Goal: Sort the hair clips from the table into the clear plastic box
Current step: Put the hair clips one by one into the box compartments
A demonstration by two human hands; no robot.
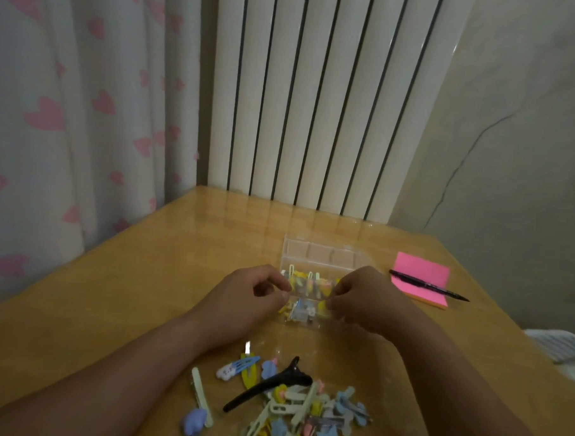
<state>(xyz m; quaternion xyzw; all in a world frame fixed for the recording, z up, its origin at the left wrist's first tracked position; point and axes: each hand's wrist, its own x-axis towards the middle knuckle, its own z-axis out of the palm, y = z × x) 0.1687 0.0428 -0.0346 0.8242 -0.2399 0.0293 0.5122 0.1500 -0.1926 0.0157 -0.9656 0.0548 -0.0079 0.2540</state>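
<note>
Hair clips (one black) heaped; two hands curl at one box, hold unclear.

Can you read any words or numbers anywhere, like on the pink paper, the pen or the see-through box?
No readable words or numbers anywhere.
Pink sticky-note pad: top sheet looks blank.
Black pen across it: any print too small to read.
Clear plastic compartment box: no label visible.
White lined object at right edge: too blurred.
</note>
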